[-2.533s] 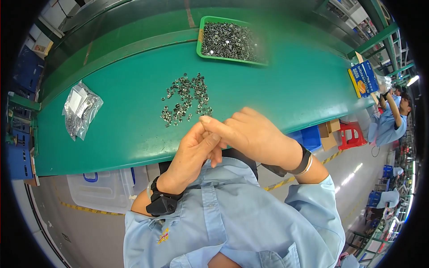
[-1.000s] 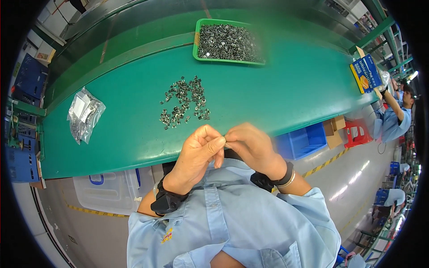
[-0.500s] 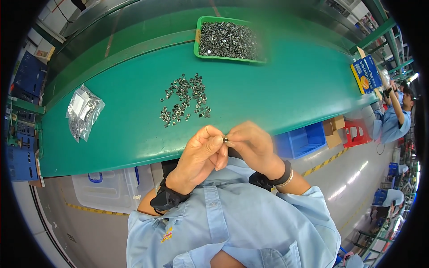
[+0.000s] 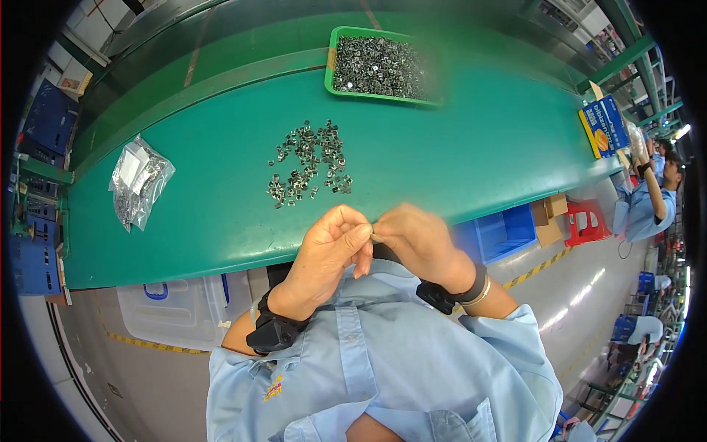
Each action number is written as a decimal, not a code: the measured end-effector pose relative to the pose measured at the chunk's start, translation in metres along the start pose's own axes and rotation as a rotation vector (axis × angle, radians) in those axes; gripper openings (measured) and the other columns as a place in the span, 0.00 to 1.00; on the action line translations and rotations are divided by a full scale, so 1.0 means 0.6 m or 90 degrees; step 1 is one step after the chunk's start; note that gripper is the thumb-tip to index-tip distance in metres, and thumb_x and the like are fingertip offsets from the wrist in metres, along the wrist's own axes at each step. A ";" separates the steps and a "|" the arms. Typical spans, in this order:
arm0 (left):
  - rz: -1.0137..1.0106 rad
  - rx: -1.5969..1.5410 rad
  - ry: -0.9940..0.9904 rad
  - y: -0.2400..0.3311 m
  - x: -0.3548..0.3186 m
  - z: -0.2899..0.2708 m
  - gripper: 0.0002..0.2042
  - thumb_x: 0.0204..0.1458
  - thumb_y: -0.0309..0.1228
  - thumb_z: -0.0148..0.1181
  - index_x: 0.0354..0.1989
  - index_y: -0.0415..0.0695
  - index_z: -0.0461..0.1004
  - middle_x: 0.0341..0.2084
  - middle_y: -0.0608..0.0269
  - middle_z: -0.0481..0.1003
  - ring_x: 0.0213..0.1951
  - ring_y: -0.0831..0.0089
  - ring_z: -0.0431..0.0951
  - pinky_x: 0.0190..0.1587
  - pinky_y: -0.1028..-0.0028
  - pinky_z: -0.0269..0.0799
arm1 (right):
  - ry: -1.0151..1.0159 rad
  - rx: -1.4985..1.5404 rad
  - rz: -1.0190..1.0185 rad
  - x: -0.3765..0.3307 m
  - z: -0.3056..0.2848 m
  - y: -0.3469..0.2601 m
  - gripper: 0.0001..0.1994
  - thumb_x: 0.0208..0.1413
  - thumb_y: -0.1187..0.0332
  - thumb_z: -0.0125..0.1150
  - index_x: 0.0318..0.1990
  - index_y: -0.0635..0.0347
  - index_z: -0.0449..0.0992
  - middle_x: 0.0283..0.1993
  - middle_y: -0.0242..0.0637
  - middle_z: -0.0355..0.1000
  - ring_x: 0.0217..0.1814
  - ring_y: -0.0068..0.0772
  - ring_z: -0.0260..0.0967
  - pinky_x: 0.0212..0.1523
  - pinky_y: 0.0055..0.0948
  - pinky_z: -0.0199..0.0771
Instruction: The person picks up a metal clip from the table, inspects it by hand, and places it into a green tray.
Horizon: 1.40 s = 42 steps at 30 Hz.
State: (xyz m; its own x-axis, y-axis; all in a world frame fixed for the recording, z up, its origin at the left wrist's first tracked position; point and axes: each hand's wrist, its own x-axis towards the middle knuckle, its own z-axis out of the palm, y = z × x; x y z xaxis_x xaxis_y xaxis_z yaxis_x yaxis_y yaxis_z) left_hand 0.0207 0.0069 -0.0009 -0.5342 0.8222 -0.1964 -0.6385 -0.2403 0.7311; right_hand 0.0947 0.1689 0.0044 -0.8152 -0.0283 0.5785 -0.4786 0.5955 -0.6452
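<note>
Left hand (image 4: 329, 249) and right hand (image 4: 420, 239) meet at fingertips, pinching tiny piece (image 4: 373, 233), mostly hidden, between them. Small metal parts (image 4: 329, 151) scattered on counter (image 4: 221, 184) just beyond; similar ones fill green tray (image 4: 368, 96) farther back.

The person wears a light blue shirt (image 4: 420, 368) with wide, short sleeves, a stitched front placket (image 4: 356, 357) and an open collar (image 4: 305, 429). A small embroidered emblem (image 4: 273, 388) in yellow and pinkish purple sits on the left chest. Both the left hand (image 4: 329, 249) and the right hand (image 4: 417, 239) are bare. Each wrist carries a boxy black device, the left one (image 4: 274, 334) with a round, lens-like spot; beside the right one's black strap (image 4: 474, 286) runs a thin pale bracelet (image 4: 482, 292).
</note>
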 end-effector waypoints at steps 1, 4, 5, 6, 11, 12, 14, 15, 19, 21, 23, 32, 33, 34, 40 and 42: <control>0.001 -0.001 -0.001 0.001 0.000 0.000 0.08 0.57 0.33 0.53 0.36 0.43 0.64 0.21 0.63 0.71 0.19 0.75 0.70 0.19 0.77 0.64 | -0.021 -0.021 -0.010 0.005 -0.005 0.001 0.08 0.44 0.79 0.62 0.33 0.61 0.72 0.29 0.37 0.70 0.29 0.36 0.70 0.27 0.29 0.70; -0.013 0.002 0.003 0.007 0.001 0.003 0.07 0.59 0.32 0.51 0.38 0.43 0.65 0.22 0.62 0.71 0.20 0.76 0.70 0.20 0.77 0.65 | -0.059 -0.056 -0.033 0.028 -0.026 0.001 0.08 0.44 0.79 0.62 0.33 0.61 0.72 0.30 0.38 0.71 0.30 0.38 0.70 0.29 0.30 0.71; -0.010 0.000 0.002 0.009 0.002 0.003 0.07 0.59 0.32 0.51 0.38 0.43 0.65 0.22 0.62 0.71 0.20 0.76 0.70 0.20 0.77 0.65 | -0.078 -0.073 -0.045 0.039 -0.036 0.003 0.07 0.45 0.79 0.63 0.33 0.61 0.73 0.30 0.39 0.72 0.30 0.39 0.70 0.30 0.31 0.71; 0.002 -0.016 0.005 0.013 0.003 0.003 0.07 0.59 0.32 0.50 0.39 0.42 0.65 0.24 0.62 0.71 0.20 0.76 0.70 0.21 0.77 0.65 | -0.058 -0.110 -0.037 0.054 -0.050 0.008 0.05 0.46 0.78 0.62 0.32 0.62 0.73 0.30 0.39 0.72 0.30 0.39 0.71 0.31 0.31 0.71; 0.047 -0.064 0.004 0.024 -0.003 -0.015 0.08 0.60 0.32 0.48 0.41 0.42 0.65 0.26 0.62 0.72 0.22 0.76 0.71 0.23 0.78 0.65 | 0.054 -0.236 0.105 0.164 -0.111 0.089 0.05 0.49 0.77 0.57 0.35 0.63 0.74 0.32 0.40 0.70 0.34 0.41 0.70 0.35 0.31 0.72; 0.054 -0.069 -0.002 0.026 -0.004 -0.019 0.08 0.60 0.32 0.48 0.42 0.42 0.65 0.26 0.62 0.72 0.22 0.76 0.71 0.23 0.78 0.66 | 0.053 -0.238 0.103 0.179 -0.112 0.105 0.05 0.49 0.77 0.57 0.35 0.63 0.74 0.32 0.40 0.70 0.34 0.41 0.70 0.35 0.31 0.72; 0.050 -0.078 -0.006 0.028 -0.006 -0.023 0.07 0.60 0.32 0.48 0.42 0.42 0.65 0.26 0.61 0.71 0.21 0.76 0.70 0.22 0.77 0.66 | 0.042 -0.317 0.004 0.211 -0.108 0.130 0.05 0.50 0.76 0.56 0.36 0.62 0.74 0.35 0.42 0.70 0.36 0.42 0.70 0.37 0.32 0.71; 0.043 -0.087 -0.009 0.027 -0.006 -0.026 0.07 0.60 0.31 0.47 0.42 0.42 0.64 0.25 0.61 0.71 0.21 0.76 0.70 0.22 0.76 0.65 | 0.035 -0.356 -0.046 0.219 -0.103 0.138 0.06 0.51 0.76 0.55 0.37 0.62 0.74 0.36 0.42 0.69 0.37 0.42 0.70 0.38 0.33 0.71; 0.030 -0.117 -0.013 0.026 -0.005 -0.035 0.06 0.60 0.30 0.47 0.42 0.42 0.64 0.25 0.60 0.71 0.20 0.75 0.70 0.22 0.74 0.66 | -0.131 -0.233 0.014 0.227 -0.025 0.149 0.07 0.51 0.78 0.53 0.37 0.63 0.74 0.37 0.41 0.69 0.42 0.42 0.68 0.42 0.34 0.69; 0.025 -0.128 -0.018 0.027 -0.004 -0.039 0.06 0.59 0.30 0.48 0.42 0.42 0.64 0.25 0.60 0.71 0.20 0.74 0.70 0.22 0.73 0.66 | -0.218 -0.239 -0.031 0.228 0.009 0.162 0.08 0.50 0.79 0.52 0.38 0.63 0.73 0.36 0.41 0.68 0.41 0.43 0.68 0.42 0.34 0.69; 0.017 -0.145 -0.051 0.029 -0.003 -0.042 0.07 0.60 0.30 0.48 0.43 0.43 0.64 0.27 0.60 0.71 0.22 0.74 0.71 0.24 0.75 0.67 | -0.260 -0.247 -0.050 0.227 0.009 0.160 0.09 0.49 0.79 0.52 0.38 0.63 0.73 0.35 0.41 0.67 0.41 0.44 0.67 0.42 0.34 0.69; 0.018 -0.193 -0.085 0.030 0.006 -0.054 0.08 0.60 0.28 0.46 0.45 0.42 0.64 0.31 0.58 0.71 0.25 0.72 0.72 0.27 0.73 0.69 | -0.252 -0.205 0.150 0.176 -0.061 0.114 0.07 0.49 0.78 0.52 0.37 0.63 0.73 0.36 0.39 0.67 0.39 0.40 0.68 0.42 0.32 0.69; 0.016 -0.193 -0.085 0.029 0.006 -0.054 0.08 0.60 0.28 0.46 0.45 0.42 0.64 0.31 0.58 0.71 0.25 0.72 0.72 0.27 0.73 0.69 | -0.236 -0.189 0.179 0.169 -0.062 0.114 0.06 0.49 0.77 0.53 0.36 0.63 0.72 0.35 0.39 0.67 0.39 0.40 0.68 0.41 0.32 0.69; 0.016 -0.192 -0.085 0.030 0.007 -0.053 0.08 0.60 0.28 0.46 0.45 0.42 0.64 0.30 0.58 0.71 0.25 0.72 0.72 0.27 0.73 0.69 | -0.217 -0.172 0.208 0.163 -0.063 0.114 0.05 0.50 0.76 0.55 0.36 0.63 0.72 0.35 0.39 0.68 0.39 0.39 0.68 0.41 0.32 0.70; 0.032 -0.178 -0.078 0.029 0.004 -0.048 0.07 0.60 0.28 0.46 0.45 0.41 0.64 0.30 0.58 0.72 0.25 0.72 0.72 0.28 0.72 0.70 | -0.255 -0.230 0.170 0.160 -0.028 0.114 0.06 0.49 0.72 0.60 0.35 0.62 0.72 0.34 0.38 0.68 0.38 0.38 0.69 0.39 0.32 0.70; 0.035 -0.170 -0.077 0.026 0.003 -0.047 0.07 0.60 0.28 0.46 0.45 0.41 0.64 0.30 0.58 0.72 0.25 0.72 0.72 0.28 0.72 0.70 | -0.259 -0.250 0.170 0.162 -0.023 0.114 0.07 0.48 0.72 0.61 0.34 0.61 0.72 0.34 0.38 0.68 0.37 0.37 0.69 0.38 0.32 0.70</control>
State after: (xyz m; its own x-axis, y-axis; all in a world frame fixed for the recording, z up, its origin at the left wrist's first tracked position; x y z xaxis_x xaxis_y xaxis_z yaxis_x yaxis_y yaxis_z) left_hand -0.0059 -0.0095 -0.0080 -0.5122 0.8560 -0.0707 -0.7423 -0.3998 0.5377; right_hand -0.0128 0.2180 0.0237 -0.9861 -0.0944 0.1364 -0.1479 0.8724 -0.4658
